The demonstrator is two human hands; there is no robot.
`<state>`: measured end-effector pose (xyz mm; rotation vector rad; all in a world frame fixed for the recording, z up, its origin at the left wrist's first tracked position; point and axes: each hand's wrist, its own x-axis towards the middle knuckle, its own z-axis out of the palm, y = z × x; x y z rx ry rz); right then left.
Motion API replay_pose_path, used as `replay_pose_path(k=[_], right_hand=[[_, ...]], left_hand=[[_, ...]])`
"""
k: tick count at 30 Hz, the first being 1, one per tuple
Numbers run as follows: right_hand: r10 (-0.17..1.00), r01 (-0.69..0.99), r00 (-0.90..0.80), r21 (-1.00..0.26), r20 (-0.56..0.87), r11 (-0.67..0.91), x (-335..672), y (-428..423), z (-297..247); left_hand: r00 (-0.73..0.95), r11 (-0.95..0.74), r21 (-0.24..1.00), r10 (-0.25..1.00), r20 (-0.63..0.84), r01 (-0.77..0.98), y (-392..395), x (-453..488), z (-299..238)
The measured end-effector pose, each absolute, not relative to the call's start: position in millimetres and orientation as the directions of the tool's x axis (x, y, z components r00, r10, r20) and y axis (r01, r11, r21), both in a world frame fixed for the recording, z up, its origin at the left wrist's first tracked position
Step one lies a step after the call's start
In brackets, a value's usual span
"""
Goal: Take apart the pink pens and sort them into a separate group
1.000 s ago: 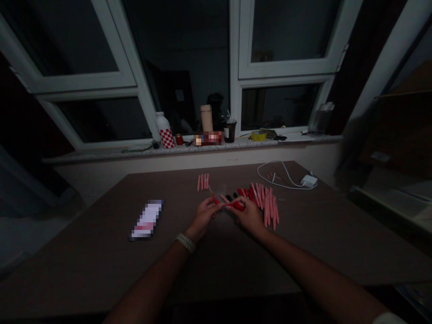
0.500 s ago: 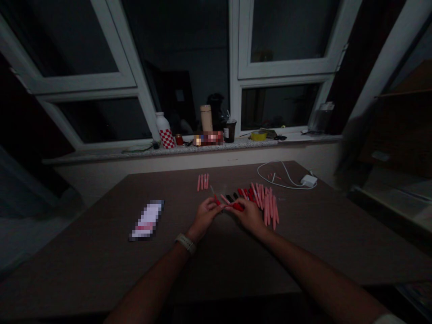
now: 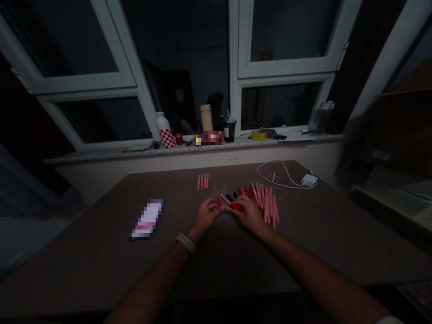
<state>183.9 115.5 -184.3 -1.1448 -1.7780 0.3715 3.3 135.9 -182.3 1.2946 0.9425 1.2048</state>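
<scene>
My left hand (image 3: pixel 205 218) is closed in a pinch on a slim red pen piece (image 3: pixel 219 201) with a clear, thin end pointing away from me. Opposite it, my right hand (image 3: pixel 251 216) grips a thicker red pen piece (image 3: pixel 236 207), its tip close to the left fingertips. Whether the two pieces touch I cannot tell in this dim light. Just beyond the right hand lie black pen pieces (image 3: pixel 230 198), red pen pieces (image 3: pixel 240 191) and a heap of pink pens (image 3: pixel 268 204). Several pink pens (image 3: pixel 203 181) form a row farther back.
A phone (image 3: pixel 147 219) lies on the brown table (image 3: pixel 101 252) to the left. At the back right are a white charger (image 3: pixel 308 180) with its looped cable and a few small sticks. Bottles, a cup (image 3: pixel 230 131) and yellow tape (image 3: pixel 258 135) stand on the windowsill.
The red piece in my left hand has tilted more upright, and its clear end has shifted slightly right. My hands have otherwise barely moved.
</scene>
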Motion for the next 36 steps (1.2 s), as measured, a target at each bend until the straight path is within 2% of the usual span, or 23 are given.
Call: replay_pose_path(k=[9,15,23,31,36], right_hand=[[0.834,0.553,-0.133,-0.658,0.536,0.511,182.1,114.5,-184.0],[0.859,0.54,-0.078,-0.703,0.505,0.462,181.6,115.4,-183.6],[0.89,0.471,-0.09,-0.768,0.448,0.434,179.1,111.1,-177.6],[0.876,0.455,-0.033,-0.773,0.482,0.442,178.2,109.9,-178.1],[0.822,0.443,-0.022,-0.732,0.569,0.518,174.5,111.6,-179.0]], left_hand=[[0.179,-0.133,0.987,0.973,0.148,-0.092,138.8,1.9,-186.9],[0.2,-0.133,0.985,0.968,0.154,-0.113,139.3,3.2,-186.7],[0.22,-0.145,0.986,0.962,0.16,-0.083,138.9,4.8,-188.8],[0.242,-0.118,0.989,0.961,0.137,-0.092,136.4,5.2,-186.4],[0.288,-0.085,0.988,0.95,0.119,-0.127,138.8,5.3,-191.4]])
